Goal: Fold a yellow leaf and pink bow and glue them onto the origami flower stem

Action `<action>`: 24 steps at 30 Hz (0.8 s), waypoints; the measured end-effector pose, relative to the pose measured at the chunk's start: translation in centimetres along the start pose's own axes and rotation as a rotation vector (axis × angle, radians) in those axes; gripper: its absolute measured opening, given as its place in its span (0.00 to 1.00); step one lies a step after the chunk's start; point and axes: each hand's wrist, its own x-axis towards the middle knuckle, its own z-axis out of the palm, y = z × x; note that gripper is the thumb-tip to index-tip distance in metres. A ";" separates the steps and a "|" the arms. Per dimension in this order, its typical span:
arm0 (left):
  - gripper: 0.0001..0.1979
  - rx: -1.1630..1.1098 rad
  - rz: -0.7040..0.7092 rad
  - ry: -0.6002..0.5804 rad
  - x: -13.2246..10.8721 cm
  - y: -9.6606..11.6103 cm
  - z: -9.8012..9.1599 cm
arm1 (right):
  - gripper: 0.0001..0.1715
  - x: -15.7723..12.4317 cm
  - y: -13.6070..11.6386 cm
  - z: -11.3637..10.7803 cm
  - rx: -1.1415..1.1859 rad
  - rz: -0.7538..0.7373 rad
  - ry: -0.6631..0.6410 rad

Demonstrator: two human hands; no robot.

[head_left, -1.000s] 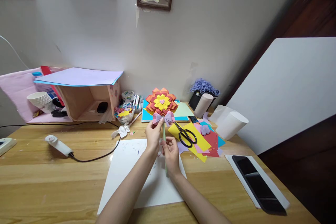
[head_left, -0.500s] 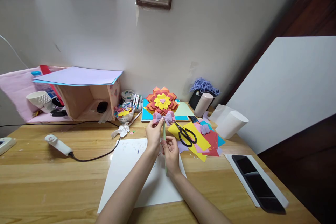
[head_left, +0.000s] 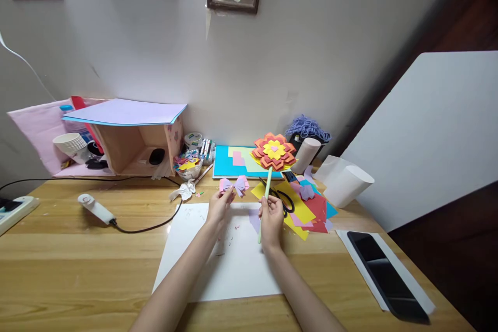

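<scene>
A white sheet (head_left: 233, 270) lies on the wooden worktop (head_left: 78, 270), and both hands are up over it. The right hand (head_left: 271, 218) holds up a big paper flower (head_left: 274, 151), gripping its green stick (head_left: 267, 187). The left hand (head_left: 219, 207) pinches a small paper bow (head_left: 234, 185). A moment ago the bow sat on the stick, just under the flower. Now the two are apart, so the bow seems not stuck on yet.

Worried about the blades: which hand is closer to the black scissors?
Right. The right hand, gripping the flower stem, sits just in front of the scissors; the left hand, pinching the paper bow, is farther off to their left.
</scene>
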 end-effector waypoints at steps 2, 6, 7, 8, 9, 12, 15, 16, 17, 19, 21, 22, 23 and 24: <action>0.19 0.098 0.002 0.036 0.0 -0.8 -0.8 | 0.15 0.0 -0.4 -0.1 0.013 -0.018 0.004; 0.20 0.254 0.068 0.141 -0.9 -1.4 -2.6 | 0.13 -1.5 -1.0 0.3 0.035 -0.054 -0.116; 0.22 0.310 0.108 0.181 -1.3 -1.2 -3.1 | 0.13 -2.2 -1.1 0.5 0.031 -0.054 -0.160; 0.25 0.378 0.159 0.219 -2.0 -0.9 -3.8 | 0.13 -3.0 -1.1 0.7 0.024 -0.052 -0.206; 0.26 0.467 0.223 0.247 -2.8 -0.4 -4.5 | 0.13 -3.8 -1.1 1.0 0.014 -0.045 -0.258; 0.18 0.580 0.341 0.133 -6.0 1.8 -6.8 | 0.12 -6.3 -0.9 2.2 0.000 -0.008 -0.437; 0.16 0.392 0.322 -0.042 -9.4 3.9 -9.2 | 0.10 -9.1 -0.9 4.2 0.004 0.043 -0.618; 0.15 0.335 0.307 -0.052 -10.3 4.4 -10.0 | 0.09 -10.2 -0.9 5.1 0.008 0.058 -0.673; 0.15 0.286 0.297 -0.034 -11.1 4.8 -10.8 | 0.09 -11.4 -1.0 6.1 0.017 0.073 -0.728; 0.15 0.211 0.279 0.056 -12.2 5.3 -12.7 | 0.08 -13.9 -1.1 8.1 0.044 0.100 -0.838; 0.15 0.162 0.269 0.182 -12.9 5.6 -14.8 | 0.08 -16.1 -1.4 10.1 0.067 0.106 -0.959; 0.14 0.148 0.273 0.247 -13.2 5.6 -15.9 | 0.09 -16.8 -1.4 11.1 0.066 0.092 -1.038; 0.14 0.142 0.286 0.315 -13.3 5.7 -17.1 | 0.09 -17.1 -1.4 12.1 0.053 0.054 -1.126; 0.13 0.143 0.307 0.384 -13.5 5.7 -18.4 | 0.10 -16.9 -1.2 13.1 0.025 -0.001 -1.212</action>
